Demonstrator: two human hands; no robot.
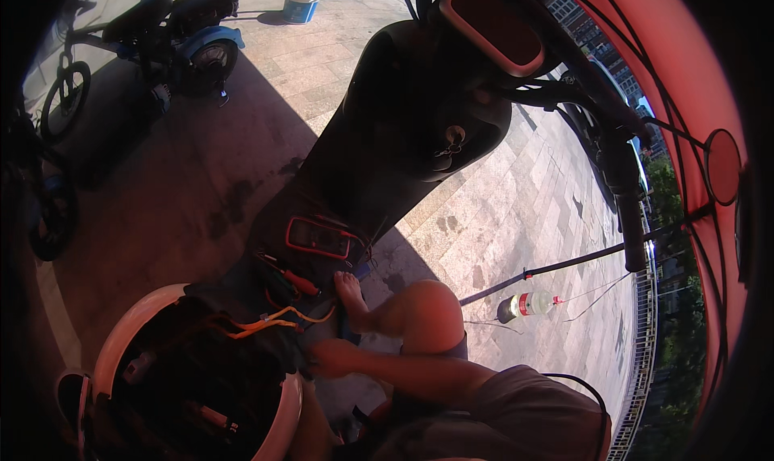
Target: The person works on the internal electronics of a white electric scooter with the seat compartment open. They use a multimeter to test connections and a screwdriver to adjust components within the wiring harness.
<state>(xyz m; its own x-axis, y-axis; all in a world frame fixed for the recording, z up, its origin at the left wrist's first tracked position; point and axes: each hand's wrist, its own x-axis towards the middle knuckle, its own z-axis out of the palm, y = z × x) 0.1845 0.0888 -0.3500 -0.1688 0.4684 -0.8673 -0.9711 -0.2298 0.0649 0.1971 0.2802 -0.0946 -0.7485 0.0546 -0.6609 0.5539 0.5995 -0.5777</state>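
Observation:
My right hand [332, 358] is at the front edge of a scooter's open seat compartment [145, 308], which has a pale rim. Its fingers are curled toward dark parts there, and shadow hides their tips and anything they hold. Beside it, orange and yellow cables [262, 325] run out of the dark compartment. My left hand does not show. A red-framed multimeter [320, 237] lies on the scooter's footboard [274, 219]. Nearer to the compartment are a red-handled tool [298, 281] and other hand tools, partly lost in shadow.
The scooter's black front panel [419, 114] rises ahead, with keys [453, 139] in its lock. A handlebar grip [633, 227] and red canopy [693, 74] are at right. A bottle [528, 304] hangs beyond my knee. Parked bikes [185, 46] and a bucket [302, 3] stand far left.

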